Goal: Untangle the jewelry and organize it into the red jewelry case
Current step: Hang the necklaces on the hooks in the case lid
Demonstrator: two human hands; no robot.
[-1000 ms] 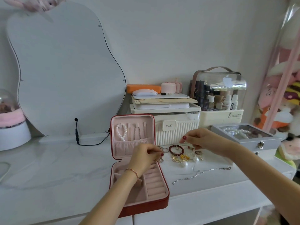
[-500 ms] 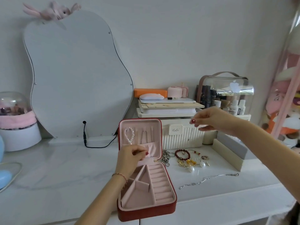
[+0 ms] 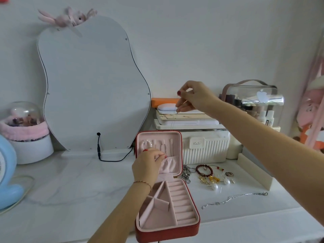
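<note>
right hand [image 3: 196, 97] risen, pinching seemingly thin chain [image 3: 172, 120].

White marble-look desk [image 3: 73, 186] across lower frame. Directly on it: red jewelry case [image 3: 168, 232] open at lower centre, silver chain [image 3: 233, 199] stretched out lower right, jewelry pile [image 3: 208, 176] with red bead bracelet [image 3: 204, 171] and pearl earrings just right of case lid. Pear-shaped mirror [image 3: 91, 85] leaning at back, black cable [image 3: 112, 159] at its base. White ribbed box [image 3: 205, 149] centre right, glass dome [image 3: 24, 130] and blue object [image 3: 7, 181] far left.
</note>
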